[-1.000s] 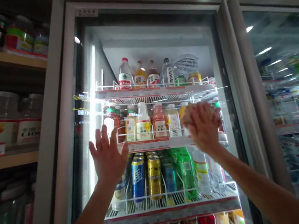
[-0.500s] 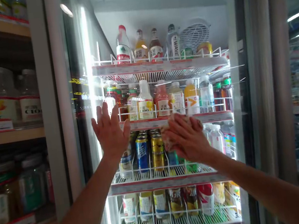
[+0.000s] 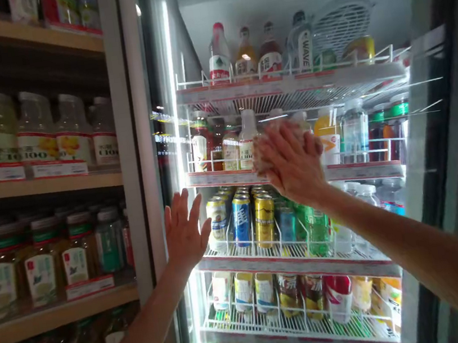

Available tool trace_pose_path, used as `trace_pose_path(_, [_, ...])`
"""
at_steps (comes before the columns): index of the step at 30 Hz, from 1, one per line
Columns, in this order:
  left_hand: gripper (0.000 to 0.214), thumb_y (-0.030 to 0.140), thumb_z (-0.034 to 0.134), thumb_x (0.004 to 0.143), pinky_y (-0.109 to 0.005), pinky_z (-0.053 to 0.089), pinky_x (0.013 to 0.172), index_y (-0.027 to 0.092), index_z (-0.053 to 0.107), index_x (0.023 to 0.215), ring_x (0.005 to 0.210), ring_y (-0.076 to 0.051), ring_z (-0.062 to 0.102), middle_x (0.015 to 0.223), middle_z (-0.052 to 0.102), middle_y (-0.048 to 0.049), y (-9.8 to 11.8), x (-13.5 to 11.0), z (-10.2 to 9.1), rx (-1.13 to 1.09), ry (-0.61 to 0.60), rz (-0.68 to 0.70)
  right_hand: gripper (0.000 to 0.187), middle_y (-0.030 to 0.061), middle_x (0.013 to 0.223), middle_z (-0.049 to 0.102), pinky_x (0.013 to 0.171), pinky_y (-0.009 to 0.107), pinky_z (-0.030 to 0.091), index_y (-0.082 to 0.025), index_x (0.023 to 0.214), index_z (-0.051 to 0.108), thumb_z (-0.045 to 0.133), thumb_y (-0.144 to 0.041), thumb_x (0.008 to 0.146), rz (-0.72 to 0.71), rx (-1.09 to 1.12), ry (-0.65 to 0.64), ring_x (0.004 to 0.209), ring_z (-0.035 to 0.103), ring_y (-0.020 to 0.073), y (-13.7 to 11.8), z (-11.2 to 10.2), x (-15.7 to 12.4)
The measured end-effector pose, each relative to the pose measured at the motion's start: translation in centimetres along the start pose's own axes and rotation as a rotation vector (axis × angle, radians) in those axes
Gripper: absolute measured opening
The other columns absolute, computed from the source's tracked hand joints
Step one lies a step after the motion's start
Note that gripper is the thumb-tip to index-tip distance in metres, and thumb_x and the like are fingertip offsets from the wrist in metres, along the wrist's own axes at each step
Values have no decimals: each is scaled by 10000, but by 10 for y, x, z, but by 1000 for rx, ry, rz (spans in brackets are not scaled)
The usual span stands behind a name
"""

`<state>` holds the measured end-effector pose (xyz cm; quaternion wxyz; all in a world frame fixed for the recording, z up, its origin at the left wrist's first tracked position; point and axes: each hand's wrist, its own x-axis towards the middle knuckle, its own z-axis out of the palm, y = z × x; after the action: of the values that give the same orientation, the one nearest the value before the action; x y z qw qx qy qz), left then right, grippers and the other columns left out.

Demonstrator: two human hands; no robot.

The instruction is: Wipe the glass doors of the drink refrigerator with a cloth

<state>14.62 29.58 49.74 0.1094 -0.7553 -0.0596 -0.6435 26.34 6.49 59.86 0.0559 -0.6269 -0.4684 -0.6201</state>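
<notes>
My right hand [image 3: 291, 160] is pressed over a light, crumpled cloth [image 3: 260, 162] against the glass door [image 3: 431, 95] of a lit drinks fridge, in front of the second shelf. Folds of the cloth show past the fingers; the rest lies hidden under the palm. Lower and to the left, my left hand [image 3: 186, 228] has its fingers spread, palm towards the glass near the door's left edge, and holds nothing. Behind the glass, between the hands, stand a blue can [image 3: 241, 219] and a gold can [image 3: 265, 220].
Wire shelves [image 3: 301, 260] inside the fridge carry bottles and cans. At the left, wooden shelves [image 3: 43, 185] hold rows of bottles [image 3: 40, 266]. A metal upright [image 3: 143, 121] separates them from the fridge. A round white grille [image 3: 342, 22] is at the upper back.
My right hand has moved up with the cloth, from the can shelf to the bottle shelf. The view has turned left, showing more of the wooden shelves. My left hand sits lower against the fridge.
</notes>
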Motion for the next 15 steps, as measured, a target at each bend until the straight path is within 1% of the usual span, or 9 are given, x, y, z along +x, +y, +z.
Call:
trace_pose_path(2, [555,338,415,917,-472,191,1139,224,272,1441,1420,-268,186,1524,238,-124,-2,-24,-4,-7,-25,-2,546,99,1526,244,1101,618,79,-187,1403,347,390,-384,895,57,27,-21,1417,121,332,-15,7,3])
trace_pose_path(3, [555,322,413,919,-464,194,1140,226,261,1444,1420,-261,187,1524,240,-121,-3,-35,-7,-10,-45,5,554,88,1524,253,1107,604,96,-190,1406,344,405,-372,886,-11,61,-66,1420,111,323,-28,11,-4])
trace_pose_path(6, [565,272,413,919,-443,203,1142,227,227,1451,1416,-241,207,1514,268,-118,-12,-62,-19,-7,-96,28,549,36,1489,343,1135,507,155,-206,1395,363,424,-354,869,-385,191,-185,1420,127,243,-71,22,-31])
trace_pose_path(7, [567,260,414,918,-439,212,1140,229,222,1451,1412,-236,220,1511,277,-118,-17,-69,-24,-4,-101,21,545,26,1480,361,1136,488,164,-207,1394,364,417,-355,872,-451,219,-200,1419,132,225,-80,25,-33])
trace_pose_path(8, [566,253,413,917,-439,222,1136,232,223,1450,1408,-234,234,1506,287,-118,-22,-76,-28,-1,-99,6,537,22,1479,364,1135,493,163,-207,1392,364,407,-351,877,-449,231,-198,1420,130,220,-86,28,-28])
trace_pose_path(9, [561,253,409,918,-442,234,1131,234,226,1448,1403,-235,246,1501,296,-119,-27,-81,-33,-1,-93,-14,530,28,1488,348,1131,516,152,-205,1393,361,397,-346,883,-378,227,-185,1423,120,231,-88,30,-16])
trace_pose_path(12, [542,267,386,924,-459,263,1114,231,236,1444,1388,-247,273,1490,308,-127,-38,-92,-44,-20,-73,-66,516,63,1516,284,1114,581,124,-193,1393,354,396,-306,891,-67,191,-117,1426,97,285,-92,34,29])
trace_pose_path(13, [540,266,376,925,-461,269,1111,231,232,1445,1386,-247,275,1491,305,-127,-40,-95,-47,-31,-66,-80,514,70,1511,289,1110,580,145,-193,1390,355,403,-295,889,-49,199,-114,1423,105,291,-98,35,35])
trace_pose_path(15, [541,260,367,926,-457,273,1109,237,223,1447,1386,-242,275,1496,292,-121,-42,-102,-52,-50,-44,-103,500,77,1464,364,1079,535,248,-192,1378,369,417,-276,887,-169,259,-160,1404,172,279,-120,38,24])
